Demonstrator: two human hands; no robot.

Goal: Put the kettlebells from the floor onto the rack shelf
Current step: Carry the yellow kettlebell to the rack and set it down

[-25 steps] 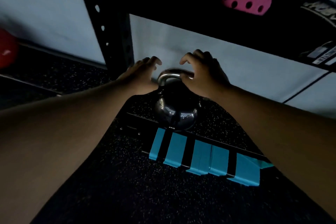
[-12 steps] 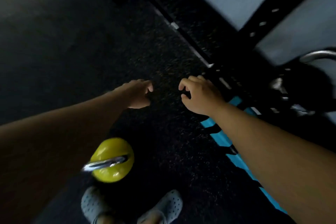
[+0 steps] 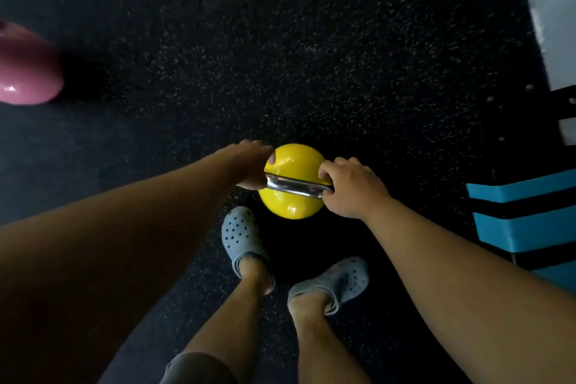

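Observation:
A yellow kettlebell with a chrome handle stands on the dark speckled floor just in front of my feet. My left hand wraps the handle's left end. At the right end of the same handle my right hand is closed. A pink kettlebell sits on the floor at the far left edge, partly cut off by the frame. The black rack's lower frame shows at the right edge.
My two feet in grey perforated clogs stand right behind the yellow kettlebell. A black and blue striped block lies at the right, beside the rack. Pale wall shows at the top right corner.
My view swung from the rack, where a black kettlebell stood, down to the floor. Both hands left that kettlebell, moved down and closed on the yellow kettlebell's handle.

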